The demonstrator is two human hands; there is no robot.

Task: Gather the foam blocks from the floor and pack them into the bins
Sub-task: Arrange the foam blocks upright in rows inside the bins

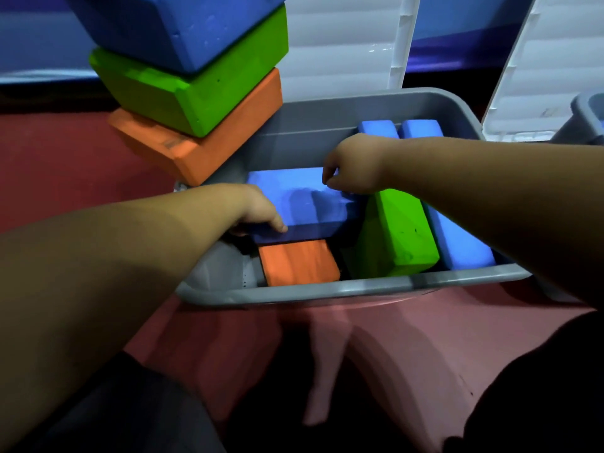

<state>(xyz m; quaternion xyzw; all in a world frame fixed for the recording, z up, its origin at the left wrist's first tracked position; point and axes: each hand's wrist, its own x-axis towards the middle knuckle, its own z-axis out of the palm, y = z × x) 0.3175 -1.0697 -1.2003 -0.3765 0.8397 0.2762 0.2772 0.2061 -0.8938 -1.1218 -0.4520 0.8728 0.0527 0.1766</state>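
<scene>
A grey bin [327, 289] stands on the red floor before me. Inside lies a flat blue foam block [304, 197]. My left hand [261, 212] grips its near left edge and my right hand [353, 168] grips its far right corner. Under it sits an orange block [297, 263]. A green block [398, 230] stands tilted to the right, with blue blocks [457, 243] beside it and two more blue blocks [398, 129] at the back. A stack of an orange block [196, 158], a green block [189, 93] and a blue block [176, 27] rests on the bin's left corner.
White ribbed lids [346, 44] stand upright behind the bin. A second grey bin [588, 116] shows at the right edge with its own lid [542, 70]. Red floor mat [392, 354] lies in front, and my dark-clad legs fill the lower corners.
</scene>
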